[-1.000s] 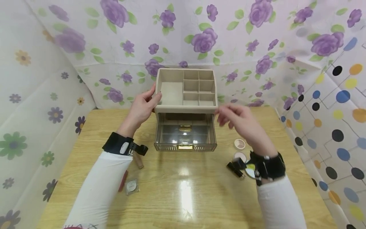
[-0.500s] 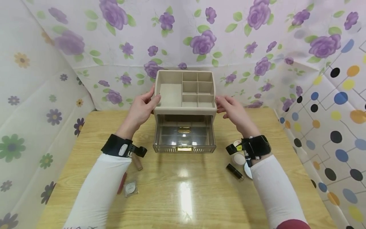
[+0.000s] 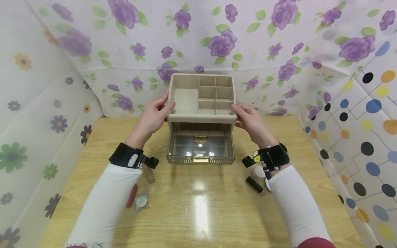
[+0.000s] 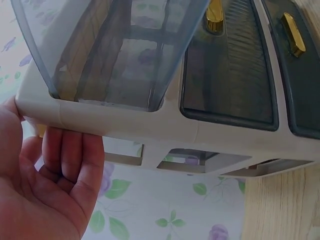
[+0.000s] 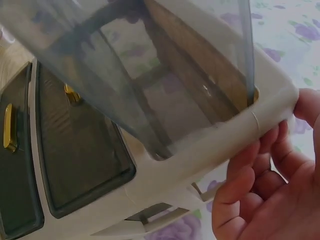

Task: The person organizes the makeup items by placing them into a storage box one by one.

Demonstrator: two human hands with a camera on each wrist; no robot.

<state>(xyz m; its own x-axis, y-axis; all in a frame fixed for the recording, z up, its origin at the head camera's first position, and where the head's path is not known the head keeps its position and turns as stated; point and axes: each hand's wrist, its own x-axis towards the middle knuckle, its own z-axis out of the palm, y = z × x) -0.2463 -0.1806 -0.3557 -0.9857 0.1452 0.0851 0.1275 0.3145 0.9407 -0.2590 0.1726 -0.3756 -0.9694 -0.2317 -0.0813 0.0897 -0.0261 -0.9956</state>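
Beige plastic box-shaped organizer (image 3: 201, 119) at the far middle of the wood-grain worktop (image 3: 173, 213), its smoky transparent drawer (image 3: 201, 150) projecting toward the near side. White-sleeved forearms (image 3: 102, 203) converge from near left and right; left hand (image 3: 152, 117) and right hand (image 3: 252, 123) grip opposite sides, thumbs at the rim, fingers (image 4: 72, 152) partly curled around the walls.

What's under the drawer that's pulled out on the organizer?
Two closed drawers with gold handles sit below it, as the left wrist view shows. What they hold can't be made out, and the organizer covers the tabletop beneath itself.
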